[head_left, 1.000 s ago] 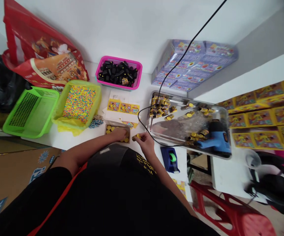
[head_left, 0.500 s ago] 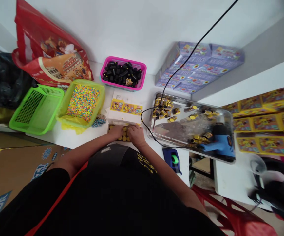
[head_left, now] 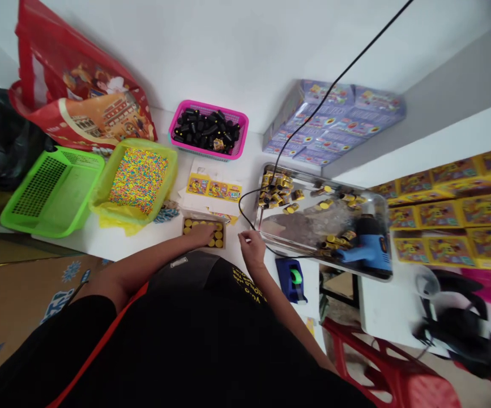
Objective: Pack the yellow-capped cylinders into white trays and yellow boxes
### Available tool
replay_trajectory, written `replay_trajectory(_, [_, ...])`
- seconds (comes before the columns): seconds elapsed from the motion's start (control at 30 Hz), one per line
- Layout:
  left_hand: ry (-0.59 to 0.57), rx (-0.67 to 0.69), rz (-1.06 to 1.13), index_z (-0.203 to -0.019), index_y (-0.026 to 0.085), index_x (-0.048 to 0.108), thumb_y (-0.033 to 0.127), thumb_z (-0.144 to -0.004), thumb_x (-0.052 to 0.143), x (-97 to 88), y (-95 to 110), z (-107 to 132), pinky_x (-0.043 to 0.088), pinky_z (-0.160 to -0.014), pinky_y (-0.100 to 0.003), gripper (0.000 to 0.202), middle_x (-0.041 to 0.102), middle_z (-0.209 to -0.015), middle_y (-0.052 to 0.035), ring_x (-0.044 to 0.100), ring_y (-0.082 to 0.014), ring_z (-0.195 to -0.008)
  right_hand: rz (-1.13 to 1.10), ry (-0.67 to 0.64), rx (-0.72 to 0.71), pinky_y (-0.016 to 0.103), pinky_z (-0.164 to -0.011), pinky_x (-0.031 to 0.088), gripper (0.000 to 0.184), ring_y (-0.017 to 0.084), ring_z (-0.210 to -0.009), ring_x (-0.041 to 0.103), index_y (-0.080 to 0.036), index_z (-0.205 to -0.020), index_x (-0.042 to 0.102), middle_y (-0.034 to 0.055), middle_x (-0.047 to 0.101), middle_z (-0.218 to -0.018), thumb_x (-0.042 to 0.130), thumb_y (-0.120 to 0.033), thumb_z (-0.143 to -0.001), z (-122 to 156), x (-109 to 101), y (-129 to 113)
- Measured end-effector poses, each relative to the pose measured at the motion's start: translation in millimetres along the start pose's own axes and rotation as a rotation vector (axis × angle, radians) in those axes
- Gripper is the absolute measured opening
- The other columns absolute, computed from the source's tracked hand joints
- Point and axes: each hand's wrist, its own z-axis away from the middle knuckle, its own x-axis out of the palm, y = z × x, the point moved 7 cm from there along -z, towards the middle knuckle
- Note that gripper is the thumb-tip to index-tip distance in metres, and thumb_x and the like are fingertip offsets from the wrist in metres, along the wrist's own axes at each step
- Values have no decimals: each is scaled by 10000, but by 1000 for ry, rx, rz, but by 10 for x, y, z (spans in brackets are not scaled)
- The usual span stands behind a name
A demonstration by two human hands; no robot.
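A small cardboard box (head_left: 217, 234) filled with yellow-capped tubes sits on the white table just in front of me. My left hand (head_left: 200, 233) lies on top of those tubes, fingers flat and spread. My right hand (head_left: 251, 245) hovers just right of the box, near the black cable (head_left: 245, 218); its fingers are curled loosely and I see nothing in them. A metal tray (head_left: 304, 229) to the right holds several loose yellow-and-black tubes (head_left: 276, 188) and a blue heat gun (head_left: 366, 249).
At the back stand a pink basket of black tubes (head_left: 206, 130), a lined green basket of coloured candy beads (head_left: 137, 178), another green basket (head_left: 50, 190) and a red bag (head_left: 79, 96). Flat yellow labels (head_left: 213, 188), a blue tape dispenser (head_left: 291, 277), purple box packs (head_left: 334, 119) and a red stool (head_left: 393, 368) are nearby.
My right hand carried a yellow tube to the box, set it among the others, and has pulled back to the right without it. My left hand stayed on the box.
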Motion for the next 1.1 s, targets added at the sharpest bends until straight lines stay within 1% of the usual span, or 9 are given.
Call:
replay_trajectory(0.07, [-19, -4, -6, -1404, 231, 607, 205, -922, 555, 16, 18, -14, 529, -938, -358, 485, 753, -1188, -127, 710, -287, -1097, 47, 27, 39, 316, -745, 505, 181, 193, -767, 601, -201, -792, 661, 54, 661, -827, 575, -340, -868, -127, -143, 108])
replay_trajectory(0.17, [-18, -3, -7, -1391, 243, 617, 196, -905, 573, -42, 47, 14, 518, -923, -327, 490, 748, -1198, -112, 707, -271, -1091, 138, 84, 144, 349, -853, 493, 147, 217, -860, 605, -184, -850, 678, 82, 663, -904, 594, -304, -842, -492, -422, 339])
replay_trajectory(0.3, [-30, 57, -3, -1234, 218, 715, 249, -909, 574, -209, 181, 180, 515, -847, -291, 355, 775, -1048, -76, 715, -234, -972, 256, 163, 354, 359, -947, 457, 229, 246, -1022, 588, -152, -1006, 689, 132, 634, -1087, 612, -235, -808, -1092, -859, 771])
replay_trajectory(0.37, [-63, 126, 10, -1120, 217, 759, 305, -913, 578, -282, 324, 274, 509, -776, -260, 289, 771, -907, -38, 706, -198, -847, 294, 187, 470, 358, -964, 441, 297, 253, -1076, 578, -130, -1101, 681, 156, 612, -1145, 594, -218, -831, -1348, -1071, 1007])
replay_trajectory(0.5, [-38, 319, 172, -1131, 206, 752, 404, -951, 531, -439, 814, 260, 493, -746, -245, 347, 741, -846, -24, 658, -157, -754, 303, 144, 636, 342, -923, 446, 371, 218, -1023, 615, -117, -1266, 633, 160, 612, -1175, 550, -262, -934, -1744, -1286, 1375])
replay_trajectory(0.6, [17, 338, 129, -1121, 199, 739, 365, -949, 558, -477, 1256, -78, 504, -823, -256, 300, 728, -926, -43, 656, -158, -814, 297, 71, 665, 375, -914, 478, 416, 234, -1036, 636, -147, -1304, 607, 133, 640, -1166, 583, -390, -967, -1945, -1210, 1460])
replay_trajectory(0.77, [104, 134, -66, -1115, 159, 686, 264, -908, 625, -416, 1744, -1009, 469, -1019, -326, 240, 633, -1221, -137, 623, -234, -1138, 298, 3, 579, 408, -979, 458, 587, 320, -1210, 570, -159, -1328, 600, 196, 572, -1286, 510, -609, -963, -1984, -879, 1282])
replay_trajectory(0.93, [120, 67, -162, -1251, 112, 570, 159, -844, 678, -306, 1897, -1633, 441, -1071, -375, 424, 515, -1373, -215, 563, -290, -1267, 241, -52, 429, 383, -1010, 437, 527, 322, -1289, 461, -207, -1205, 667, 158, 546, -1307, 678, -596, -849, -1899, -636, 1082])
replay_trajectory(1.1, [40, 41, -239, -1230, 130, 546, 136, -751, 778, -130, 1880, -1905, 447, -1062, -390, 532, 575, -1336, -215, 601, -315, -1247, 129, -75, 453, 384, -964, 462, 465, 319, -1241, 502, -206, -1071, 704, 146, 573, -1289, 772, -530, -746, -1960, -554, 1147])
